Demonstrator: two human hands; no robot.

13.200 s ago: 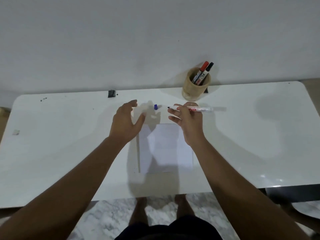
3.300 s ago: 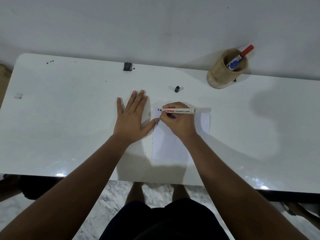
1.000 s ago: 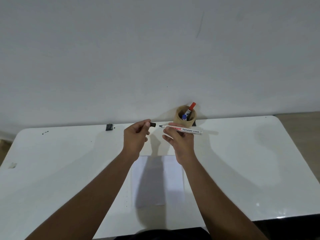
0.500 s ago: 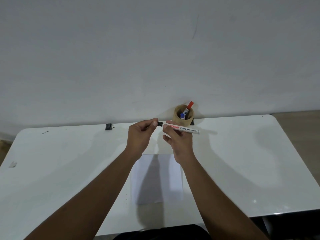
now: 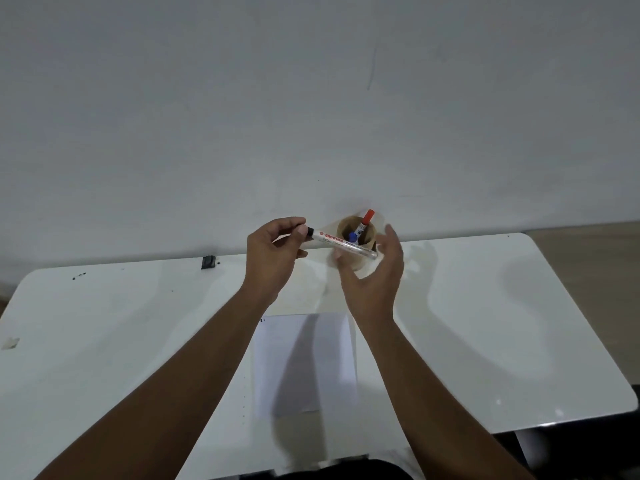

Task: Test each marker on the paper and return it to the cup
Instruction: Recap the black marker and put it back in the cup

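A white marker with a black cap is held level in the air in front of the wooden cup. My left hand pinches it at the capped end. My right hand hovers beside the marker's other end with its fingers spread and nothing gripped. In the cup stand a red-capped marker and a blue-capped marker. The white paper lies on the table below my hands, with a small dark mark at its top left corner.
The white table runs up to a plain wall, with the cup at its back edge. A small black object sits at the back left, dark specks lie further left, and a scrap lies by the left edge.
The black cap has gone onto the marker. My right hand has let go of the barrel and opened; my left hand now holds the capped marker alone.
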